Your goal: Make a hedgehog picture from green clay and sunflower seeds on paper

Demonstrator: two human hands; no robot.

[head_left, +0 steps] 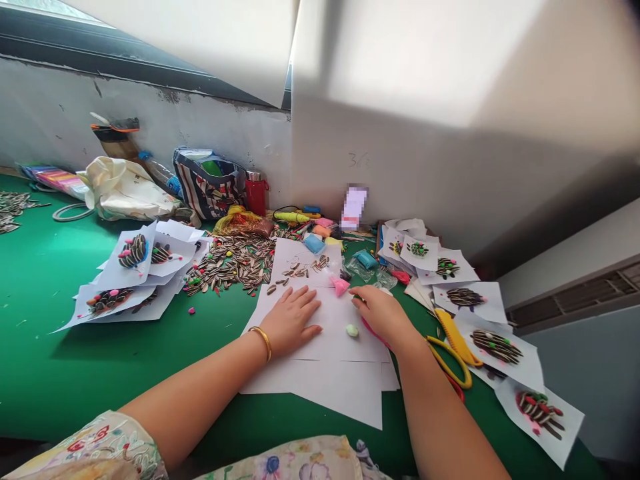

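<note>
My left hand lies flat with spread fingers on white paper sheets. Just beyond its fingertips, sunflower seeds rest on the paper. My right hand is closed over the right side of the sheets. A bit of green shows at its fingertips and a thin magenta length runs out beneath the palm; what it grips is mostly hidden. Near it sit a lump of pink clay and a pale green clay ball, both apart from the fingers.
A pile of seeds lies behind my left hand. Seed-and-clay pictures are stacked left, and more pictures line the right edge. Yellow-handled scissors lie beside my right forearm. Blue clay packs, bags and a red bottle stand behind.
</note>
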